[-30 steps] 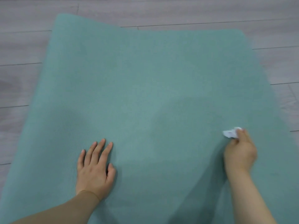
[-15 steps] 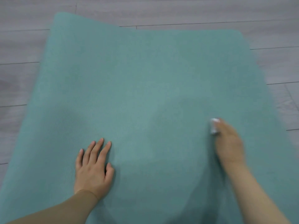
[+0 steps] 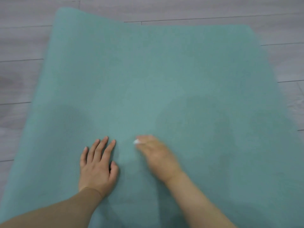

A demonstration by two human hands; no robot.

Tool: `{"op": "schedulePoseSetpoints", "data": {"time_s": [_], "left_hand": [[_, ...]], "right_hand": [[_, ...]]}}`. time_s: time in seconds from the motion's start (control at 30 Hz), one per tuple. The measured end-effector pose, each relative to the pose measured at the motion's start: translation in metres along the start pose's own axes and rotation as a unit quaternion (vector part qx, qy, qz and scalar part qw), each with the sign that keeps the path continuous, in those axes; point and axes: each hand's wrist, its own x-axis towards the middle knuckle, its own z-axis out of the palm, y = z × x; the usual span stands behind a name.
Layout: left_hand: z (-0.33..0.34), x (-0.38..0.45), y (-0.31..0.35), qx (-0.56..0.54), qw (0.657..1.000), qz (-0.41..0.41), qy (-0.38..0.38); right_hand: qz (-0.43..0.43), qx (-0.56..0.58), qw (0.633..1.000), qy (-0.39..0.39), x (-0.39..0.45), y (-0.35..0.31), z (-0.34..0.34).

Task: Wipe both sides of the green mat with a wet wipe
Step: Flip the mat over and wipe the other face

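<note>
The green mat (image 3: 156, 76) lies spread on the floor and fills most of the view; its far left corner curls up slightly. My left hand (image 3: 97, 167) rests flat on the mat near the front, fingers apart, holding nothing. My right hand (image 3: 158, 155) is blurred with motion just right of the left one, pressing a small white wet wipe (image 3: 136, 142) onto the mat; only a bit of the wipe shows at the fingertips.
Grey wood-plank floor (image 3: 197, 9) surrounds the mat on the far side, the left and the right. Darker patches show on the mat's right half, near my right arm.
My right hand has swept the wipe leftward across the mat, from its right side to beside my left hand. The left hand has stayed put.
</note>
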Motion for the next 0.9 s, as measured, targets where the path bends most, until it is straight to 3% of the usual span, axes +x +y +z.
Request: {"op": "schedulePoseSetpoints", "data": {"time_s": [0.07,0.1,0.2,0.27,0.3,0.37,0.43,0.53,0.6,0.67,0.73,0.8,0.83,0.9], "left_hand": [[0.000,-0.001,0.000,-0.002,1.000,0.000,0.000],[0.000,-0.001,0.000,-0.002,1.000,0.001,-0.001],[-0.001,-0.001,-0.002,-0.003,1.000,0.005,-0.003],[0.000,-0.001,-0.002,-0.004,1.000,0.005,-0.005],[0.000,-0.001,-0.002,-0.005,1.000,0.005,-0.005],[0.000,-0.001,-0.002,-0.005,1.000,0.005,-0.003],[-0.001,-0.001,-0.002,-0.001,1.000,0.006,-0.002],[0.000,0.000,-0.002,0.002,1.000,0.008,-0.003],[0.001,-0.001,-0.003,0.002,1.000,0.010,-0.003],[0.001,-0.001,-0.002,-0.001,1.000,0.007,0.001],[0.001,-0.001,-0.003,-0.003,1.000,0.006,-0.002],[0.001,-0.001,-0.004,-0.003,1.000,0.008,-0.001],[0.002,-0.001,-0.004,-0.002,1.000,0.009,-0.001],[0.002,-0.001,-0.004,-0.003,1.000,0.011,0.002]], "right_hand": [[0.164,0.003,0.985,0.059,-0.031,0.059,-0.043],[0.265,-0.039,0.960,0.086,-0.056,0.091,-0.069],[0.531,-0.080,0.828,0.160,-0.137,0.155,-0.141],[0.609,-0.088,0.761,0.205,-0.145,0.151,-0.148],[0.611,-0.088,0.755,0.222,-0.134,0.138,-0.133],[0.545,-0.058,0.804,0.232,-0.092,0.092,-0.097],[0.411,-0.026,0.886,0.211,-0.057,0.041,-0.047],[0.193,0.007,0.975,0.107,-0.019,-0.033,0.017],[0.049,0.032,0.998,0.008,-0.011,-0.049,0.025],[-0.005,0.029,1.000,0.007,-0.015,-0.021,0.007],[0.106,0.018,0.992,0.058,-0.035,0.025,-0.030],[0.295,-0.016,0.950,0.104,-0.080,0.078,-0.074],[0.403,-0.034,0.906,0.123,-0.110,0.101,-0.096],[0.594,-0.013,0.780,0.196,-0.157,0.120,-0.130]]}}
